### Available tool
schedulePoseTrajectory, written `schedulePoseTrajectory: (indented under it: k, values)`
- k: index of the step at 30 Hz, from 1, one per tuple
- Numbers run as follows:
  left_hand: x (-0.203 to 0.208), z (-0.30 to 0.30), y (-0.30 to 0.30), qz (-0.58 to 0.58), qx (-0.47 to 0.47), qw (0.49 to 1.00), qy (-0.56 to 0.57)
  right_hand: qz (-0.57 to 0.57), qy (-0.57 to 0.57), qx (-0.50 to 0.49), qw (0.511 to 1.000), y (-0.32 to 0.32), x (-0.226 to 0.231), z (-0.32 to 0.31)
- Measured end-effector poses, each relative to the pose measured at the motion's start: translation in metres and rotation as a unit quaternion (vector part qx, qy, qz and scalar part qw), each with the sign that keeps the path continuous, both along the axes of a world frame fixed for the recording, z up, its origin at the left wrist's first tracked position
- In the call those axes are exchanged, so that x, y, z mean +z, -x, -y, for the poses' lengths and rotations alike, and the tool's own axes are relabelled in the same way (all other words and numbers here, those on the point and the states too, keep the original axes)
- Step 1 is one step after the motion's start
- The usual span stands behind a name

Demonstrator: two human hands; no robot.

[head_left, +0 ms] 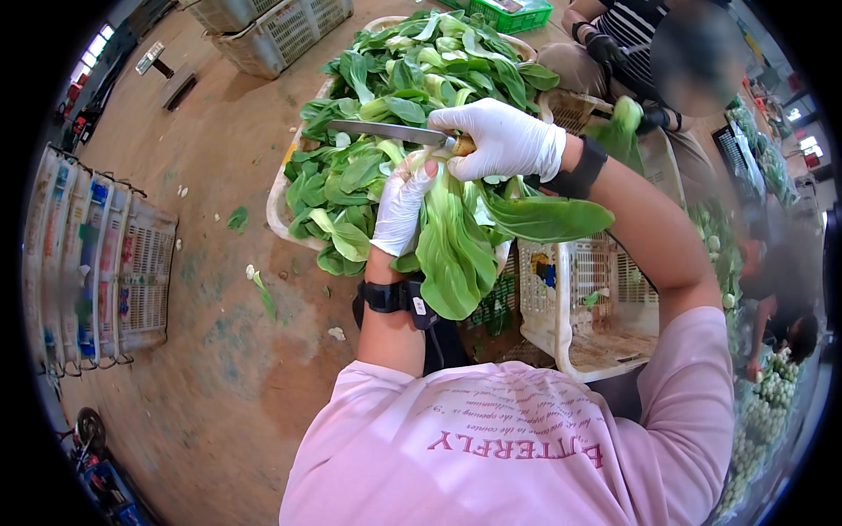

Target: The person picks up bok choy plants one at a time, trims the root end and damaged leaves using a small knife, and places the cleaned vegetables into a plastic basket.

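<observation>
My left hand (403,203), in a white glove, is closed around the pale base of a bok choy (456,263). Its broad green leaves hang toward me, and one leaf spreads to the right under my right wrist. My right hand (509,140), also gloved in white, grips a knife (386,131) by its wooden handle. The blade points left, above my left fingers and close to the cut end of the stalks; whether it touches them I cannot tell. Just beyond both hands a large heap of bok choy (351,180) fills a pale crate (279,206).
An open white crate (566,307) lies right of my knees. Stacked crates (105,263) stand left, more (281,39) at the back. A green basket (517,16) is beyond the heap. At the far right, a co-worker's gloved hand (653,118) is near another bok choy (621,131). Leaf scraps litter the floor.
</observation>
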State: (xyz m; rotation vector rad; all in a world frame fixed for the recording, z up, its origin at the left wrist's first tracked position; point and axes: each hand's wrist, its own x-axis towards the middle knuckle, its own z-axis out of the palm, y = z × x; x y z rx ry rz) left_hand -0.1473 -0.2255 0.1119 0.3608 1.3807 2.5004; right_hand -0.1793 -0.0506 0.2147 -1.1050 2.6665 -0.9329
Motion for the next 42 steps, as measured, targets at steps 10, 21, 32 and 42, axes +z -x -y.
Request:
schedulePoseTrajectory:
  k: [10, 21, 32, 42]
  values:
    - [-0.016, 0.023, 0.01, -0.031, -0.2, 0.942, -0.268, 0.294, 0.208, -0.027, 0.933, 0.028, 0.004, -0.011]
    - [-0.002, 0.008, 0.003, 0.068, 0.038, 0.98, -0.181, 0.162, 0.233, -0.259, 0.923, 0.032, -0.003, -0.029]
    - [-0.019, -0.029, -0.003, -0.036, 0.075, 0.993, 0.084, 0.29, 0.306, -0.176, 0.89, -0.011, -0.043, -0.015]
    - [-0.025, -0.038, 0.001, -0.024, 0.035, 0.996, 0.08, 0.298, 0.346, -0.142, 0.878, -0.016, -0.071, -0.031]
